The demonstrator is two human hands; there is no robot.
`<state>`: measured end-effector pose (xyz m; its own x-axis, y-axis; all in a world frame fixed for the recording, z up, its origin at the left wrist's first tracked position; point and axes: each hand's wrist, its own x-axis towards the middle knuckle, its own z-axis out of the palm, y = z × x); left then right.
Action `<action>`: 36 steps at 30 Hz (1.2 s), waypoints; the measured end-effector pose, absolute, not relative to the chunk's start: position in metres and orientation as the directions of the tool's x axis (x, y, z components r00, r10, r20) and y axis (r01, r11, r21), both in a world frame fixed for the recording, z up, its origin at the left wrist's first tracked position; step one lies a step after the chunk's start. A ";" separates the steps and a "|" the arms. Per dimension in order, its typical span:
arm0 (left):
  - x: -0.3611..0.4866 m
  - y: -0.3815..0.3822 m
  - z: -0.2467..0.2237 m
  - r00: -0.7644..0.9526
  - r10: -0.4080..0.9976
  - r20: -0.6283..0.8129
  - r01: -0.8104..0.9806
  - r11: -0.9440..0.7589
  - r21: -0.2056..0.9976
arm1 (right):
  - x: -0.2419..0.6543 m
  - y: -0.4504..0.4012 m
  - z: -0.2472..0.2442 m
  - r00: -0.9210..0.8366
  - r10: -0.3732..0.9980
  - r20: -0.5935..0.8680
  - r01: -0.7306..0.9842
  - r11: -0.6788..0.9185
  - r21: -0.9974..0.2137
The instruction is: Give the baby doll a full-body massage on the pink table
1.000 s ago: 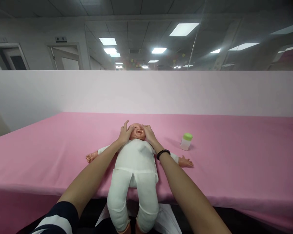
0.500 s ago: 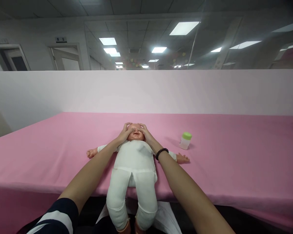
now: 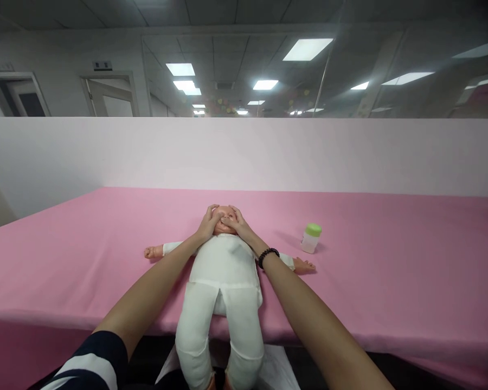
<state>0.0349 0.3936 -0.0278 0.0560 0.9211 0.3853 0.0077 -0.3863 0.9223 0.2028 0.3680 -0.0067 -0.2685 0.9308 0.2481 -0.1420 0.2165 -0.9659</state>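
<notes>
A baby doll [image 3: 228, 260] in a white outfit lies on its back, arms spread and legs hanging over the front edge of the pink-covered table [image 3: 390, 271]. My left hand [image 3: 209, 223] cups one side of the doll's head, its thumb on the cheek near the nose. On the other side, my right hand [image 3: 241, 223] holds the head, fingers around its top and side and the thumb lying across the nose and mouth. Both palms touch the head and partly cover the doll's face. A dark beaded bracelet [image 3: 268, 257] circles my right wrist.
A small clear container with a green lid [image 3: 311, 238] stands on the table, right of the doll's hand. Behind the table runs a low white wall [image 3: 244, 154] with glass above it. Doorways show at the back left.
My right thumb has moved from beside the doll's eye down and inward across its nose and mouth. The left hand stays nearly in place. The view has shifted slightly.
</notes>
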 end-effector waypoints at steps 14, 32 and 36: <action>0.029 0.508 -0.029 0.066 0.898 0.436 -0.033 -0.434 0.900 | 0.192 0.494 -0.024 -0.218 0.934 0.283 -0.128 0.261 -0.957; 0.026 0.504 -0.013 0.117 0.955 0.273 -0.117 -0.260 0.958 | 0.188 0.508 -0.014 -0.235 0.953 0.192 -0.289 0.120 -0.950; 0.028 0.495 -0.004 0.126 0.968 0.218 -0.171 -0.196 0.966 | 0.188 0.506 -0.012 -0.217 0.959 0.183 -0.243 0.129 -0.962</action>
<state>0.0276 0.4952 -0.0042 0.1260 0.9677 0.2183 -0.1710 -0.1956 0.9657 0.1875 0.5064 -0.0121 -0.2173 0.9588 0.1831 -0.2427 0.1286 -0.9615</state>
